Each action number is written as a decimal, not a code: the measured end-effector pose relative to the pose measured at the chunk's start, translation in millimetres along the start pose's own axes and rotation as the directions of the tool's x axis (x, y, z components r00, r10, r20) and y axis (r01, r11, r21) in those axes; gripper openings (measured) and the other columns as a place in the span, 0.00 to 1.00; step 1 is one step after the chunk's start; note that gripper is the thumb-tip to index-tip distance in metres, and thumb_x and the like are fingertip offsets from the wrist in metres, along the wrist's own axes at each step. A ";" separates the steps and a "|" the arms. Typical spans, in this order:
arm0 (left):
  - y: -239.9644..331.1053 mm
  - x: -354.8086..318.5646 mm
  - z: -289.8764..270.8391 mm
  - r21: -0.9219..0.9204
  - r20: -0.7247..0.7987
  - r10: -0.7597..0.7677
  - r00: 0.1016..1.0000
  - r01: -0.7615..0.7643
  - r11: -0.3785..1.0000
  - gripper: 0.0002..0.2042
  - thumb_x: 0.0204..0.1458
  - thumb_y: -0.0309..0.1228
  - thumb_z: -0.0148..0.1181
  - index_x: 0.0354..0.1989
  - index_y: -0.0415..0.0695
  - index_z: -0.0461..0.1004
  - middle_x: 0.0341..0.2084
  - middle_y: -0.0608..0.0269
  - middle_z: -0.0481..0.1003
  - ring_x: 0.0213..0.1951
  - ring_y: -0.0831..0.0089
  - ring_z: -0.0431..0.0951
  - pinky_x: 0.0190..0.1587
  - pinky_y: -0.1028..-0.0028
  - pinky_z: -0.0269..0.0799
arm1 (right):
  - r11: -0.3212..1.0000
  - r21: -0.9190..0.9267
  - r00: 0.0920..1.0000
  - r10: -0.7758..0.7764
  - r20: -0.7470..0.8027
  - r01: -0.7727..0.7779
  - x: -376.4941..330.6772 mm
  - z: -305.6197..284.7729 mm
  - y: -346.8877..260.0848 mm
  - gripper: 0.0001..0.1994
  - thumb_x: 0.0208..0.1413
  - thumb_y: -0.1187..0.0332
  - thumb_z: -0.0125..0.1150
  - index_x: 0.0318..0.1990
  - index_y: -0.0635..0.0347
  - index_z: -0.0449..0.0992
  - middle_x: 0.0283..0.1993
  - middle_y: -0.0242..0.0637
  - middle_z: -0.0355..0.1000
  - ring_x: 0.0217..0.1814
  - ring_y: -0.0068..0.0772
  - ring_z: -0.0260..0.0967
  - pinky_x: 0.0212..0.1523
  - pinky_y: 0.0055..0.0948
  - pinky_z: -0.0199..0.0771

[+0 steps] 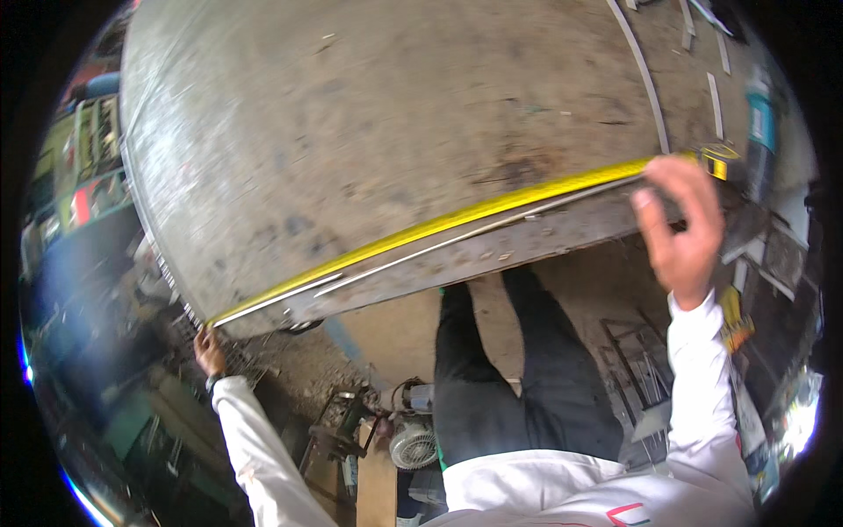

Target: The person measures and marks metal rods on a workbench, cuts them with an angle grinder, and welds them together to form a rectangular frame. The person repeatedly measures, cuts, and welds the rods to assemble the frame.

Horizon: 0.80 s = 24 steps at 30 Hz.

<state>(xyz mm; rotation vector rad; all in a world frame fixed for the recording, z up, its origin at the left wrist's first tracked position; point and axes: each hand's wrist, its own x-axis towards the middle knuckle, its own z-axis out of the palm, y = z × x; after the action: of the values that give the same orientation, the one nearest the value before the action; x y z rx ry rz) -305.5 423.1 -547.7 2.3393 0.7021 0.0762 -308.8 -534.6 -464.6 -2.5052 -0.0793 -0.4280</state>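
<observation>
A yellow tape measure (479, 208) is drawn out along the near edge of a broad, stained counter (386, 114), its blade running at a slant from the lower left corner up toward the right side. The left hand (209, 353) is at that corner, narrow, its fingers closed on the end of the blade. The right hand (685, 224) is over the other end, blurred, with the thumb and fingers held wide of each other; whether a fingertip touches the blade, I cannot tell. The black and yellow case (719, 165) of the tape lies just beyond this hand, on the right part of the counter

Just on the near side of the blade, a thin pale rod (479, 232) lies roughly along it, and a shorter light strip (281, 299) lies near the left corner. A long curved strip (645, 70) reaches from the far side down toward the right hand, with a shorter strip (716, 105) to the right of it. Farther right is a bottle with a teal band (760, 123)

Below the counter, the person's dark trousers (527, 386) show. To the left of the legs is a machine with a round, grilled cover (413, 445), beside a wooden board (376, 479); to the right is a dark metal frame (637, 369)
</observation>
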 end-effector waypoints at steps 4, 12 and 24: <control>10.9 -14.1 17.9 -0.065 0.009 -0.015 1.000 0.015 0.998 0.15 0.63 0.32 0.71 0.55 0.44 0.79 0.29 0.75 0.77 0.30 0.89 0.68 0.32 0.83 0.62 | 0.948 0.314 0.975 -0.113 0.190 0.049 -11.3 107.5 -116.7 0.10 0.52 0.70 0.74 0.42 0.54 0.83 0.44 0.35 0.78 0.51 0.41 0.76 0.58 0.42 0.74; 42.9 -24.7 31.4 -0.059 0.032 0.047 0.998 -0.045 0.997 0.12 0.62 0.35 0.73 0.47 0.42 0.80 0.29 0.76 0.75 0.30 0.87 0.68 0.34 0.81 0.62 | 0.922 0.291 0.935 -0.312 0.167 0.255 -21.3 234.4 -217.8 0.11 0.53 0.70 0.73 0.44 0.55 0.82 0.43 0.32 0.73 0.48 0.38 0.73 0.54 0.39 0.72; 50.4 -36.6 43.3 -0.083 -0.018 0.109 0.994 -0.110 0.990 0.14 0.61 0.36 0.73 0.48 0.40 0.81 0.30 0.76 0.72 0.32 0.84 0.66 0.36 0.79 0.61 | 0.956 0.136 0.946 -0.281 0.160 0.261 -15.0 246.4 -230.5 0.03 0.55 0.72 0.66 0.31 0.59 0.79 0.40 0.37 0.71 0.45 0.41 0.74 0.52 0.39 0.80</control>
<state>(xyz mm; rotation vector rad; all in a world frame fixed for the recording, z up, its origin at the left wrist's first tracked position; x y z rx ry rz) -303.0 347.5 -544.2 2.2967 0.5660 0.1670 -287.5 -204.8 -534.4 -2.4205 -0.5108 -0.2982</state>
